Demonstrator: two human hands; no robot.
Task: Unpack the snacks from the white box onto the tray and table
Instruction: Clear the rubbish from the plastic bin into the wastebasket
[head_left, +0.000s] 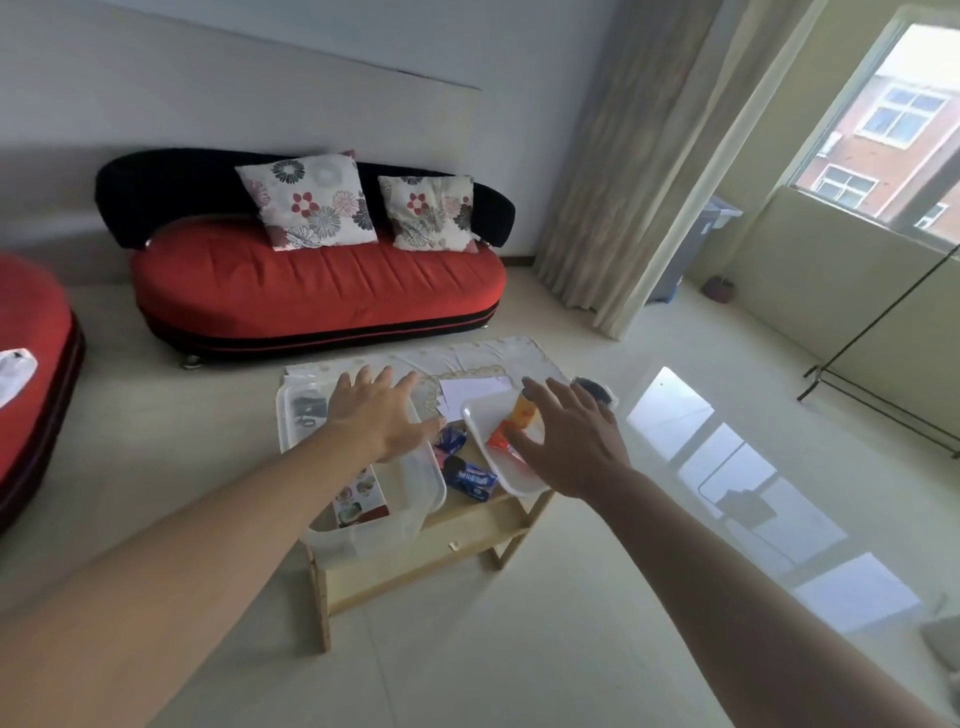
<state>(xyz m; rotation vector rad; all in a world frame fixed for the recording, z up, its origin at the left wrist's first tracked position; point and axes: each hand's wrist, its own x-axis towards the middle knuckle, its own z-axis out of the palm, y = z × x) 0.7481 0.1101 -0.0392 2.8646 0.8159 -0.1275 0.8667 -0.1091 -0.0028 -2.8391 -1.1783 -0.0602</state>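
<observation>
Plainly, both grips were released. The left grip (382, 415) hovered flat with its fingers straight and spread, grasping nothing, and the right grip (566, 441) was splayed and empty too. Directly under the left grip's palm stood the white box (431, 486), a translucent tub on the bench (415, 556), its near end running back beneath the wrist. Inside it, below the grip and on its wrist side, a printed carton (358, 496) with food pictures leaned against the box wall. Whether more snacks lay hidden under the palm could not be told.

Beneath the right grip sat the white tray (485, 415), carrying a red packet (500, 440) just beside the thumb tip and an orange packet (523, 410) by the index finger. Between the two grips, on the bench itself, lay a blue packet (470, 478), with a second blue packet (451, 439) just beyond the left thumb.

The coming move, as I judged it, turned on the carton. It lay behind and below the left grip and well apart from the right, so the left was nearer and would have to draw back and dip into the box. Its long axis seemed to follow the box's length, toward the person, though the wall blurred it. A grasp across its narrow sides looked apt.
</observation>
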